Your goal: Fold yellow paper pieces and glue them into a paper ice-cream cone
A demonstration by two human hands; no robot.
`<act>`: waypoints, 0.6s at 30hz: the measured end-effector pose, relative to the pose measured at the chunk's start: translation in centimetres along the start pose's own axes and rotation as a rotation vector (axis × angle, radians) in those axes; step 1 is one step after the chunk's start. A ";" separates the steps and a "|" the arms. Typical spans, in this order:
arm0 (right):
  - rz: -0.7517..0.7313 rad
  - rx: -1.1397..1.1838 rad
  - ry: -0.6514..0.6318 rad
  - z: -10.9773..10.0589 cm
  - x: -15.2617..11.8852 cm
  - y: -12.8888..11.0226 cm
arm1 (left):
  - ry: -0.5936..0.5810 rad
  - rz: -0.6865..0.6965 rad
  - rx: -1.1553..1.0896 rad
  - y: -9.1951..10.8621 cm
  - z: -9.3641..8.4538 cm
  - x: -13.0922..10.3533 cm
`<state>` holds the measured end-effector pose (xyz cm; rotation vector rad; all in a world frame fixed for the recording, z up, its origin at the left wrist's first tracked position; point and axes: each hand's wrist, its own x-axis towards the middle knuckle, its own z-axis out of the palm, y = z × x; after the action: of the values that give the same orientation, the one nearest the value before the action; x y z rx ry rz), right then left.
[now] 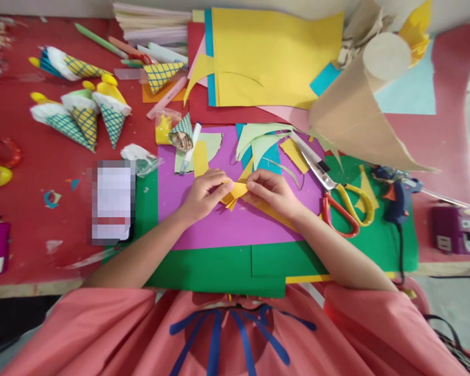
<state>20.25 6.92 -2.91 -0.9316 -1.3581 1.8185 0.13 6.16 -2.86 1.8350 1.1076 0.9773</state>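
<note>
Between my hands is a yellow paper strip (232, 197), folded into several layers like a small fan. My left hand (207, 194) pinches its left side with thumb and finger. From the other side my right hand (273, 192) grips the strip's right end between thumb and fingertips. Both hands are just above a purple paper sheet (203, 230). Under my right hand lies another long yellow paper piece (276, 215). Close by on the right rest scissors (331, 185) with a red and a yellow handle, blades apart. Pale green paper offcuts (263, 143) lie beyond my hands.
Paper cones (78, 117) with crosshatched patterns stand out at the left. A pixelated rectangle (113, 201) lies left of the purple sheet. At right are a blue glue gun (401, 201) and a large brown paper cone (356, 115). Yellow sheets (278, 57) lie at the back.
</note>
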 end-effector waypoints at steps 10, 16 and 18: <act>0.039 0.035 0.011 0.1 0.0 -0.3 | 0.030 -0.059 -0.072 -0.4 -0.2 -0.2; 0.016 -0.011 0.017 0.0 -0.1 -0.3 | 0.024 -0.118 -0.090 -0.1 -0.4 -0.2; 0.012 -0.018 0.014 -0.1 -0.1 -0.3 | 0.022 -0.131 -0.072 -0.1 -0.3 -0.3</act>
<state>20.41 6.89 -2.64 -0.9616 -1.3653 1.8083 -0.27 5.99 -2.83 1.6762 1.1747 0.9508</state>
